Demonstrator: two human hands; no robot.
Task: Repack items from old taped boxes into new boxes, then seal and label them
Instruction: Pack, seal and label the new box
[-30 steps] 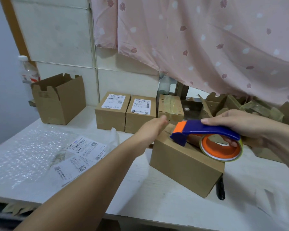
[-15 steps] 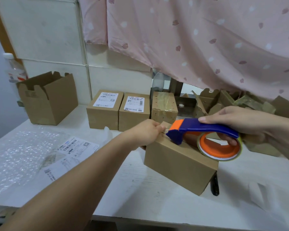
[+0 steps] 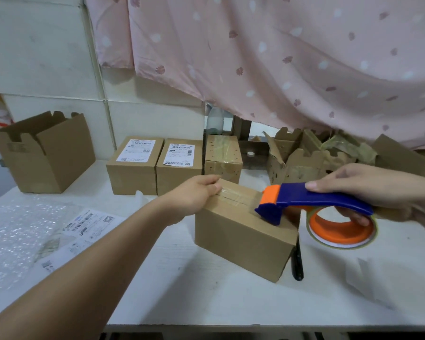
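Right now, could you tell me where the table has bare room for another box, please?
Bare: the near strip of table before the half-taped box, and the gap between open box and labelled boxes. Crowded: left, bubble wrap and labels; back right, torn boxes.

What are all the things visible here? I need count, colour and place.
new box: 1, brown, centre
tape dispenser: 1, blue and orange, on new box
labelled boxes: 2, brown, behind it
old taped box: 1, brown, right of those
open box: 1, brown, far left
torn boxes: several, brown, back right
label sheets: some, white, left
bubble wrap: 1, clear, left edge
curtain: 1, pink, above
left hand: holds new box's end
right hand: grips tape dispenser
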